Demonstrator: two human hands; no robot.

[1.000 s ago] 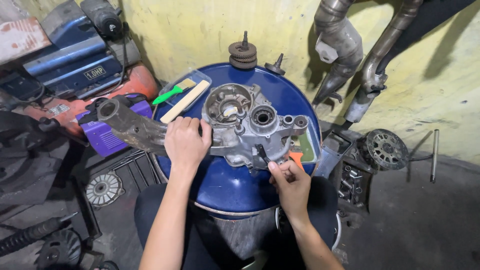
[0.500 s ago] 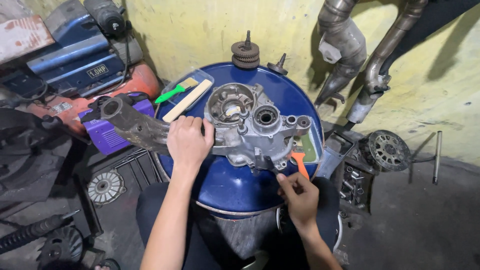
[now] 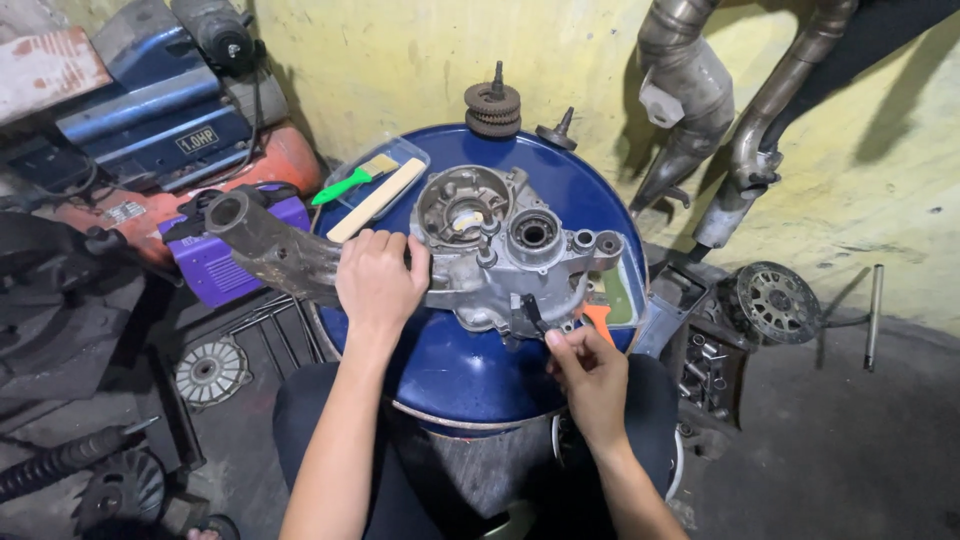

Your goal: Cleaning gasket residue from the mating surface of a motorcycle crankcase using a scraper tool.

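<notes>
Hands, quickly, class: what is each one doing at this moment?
Left hand: closed, palm down, gripping the left side of the grey engine casing.
Right hand: fingers pinched on a small dark tool at the casing's lower edge.

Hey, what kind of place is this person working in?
Most likely a small motorcycle repair workshop. A metal engine casing lies on a blue drum used as a bench, exhaust pipes lean on the yellow wall, and a clutch part sits on the floor.

I see a dull grey cast-metal engine case point(image 3: 510, 250), grimy and rough, on a glossy blue painted metal drum point(image 3: 470, 360)
</notes>
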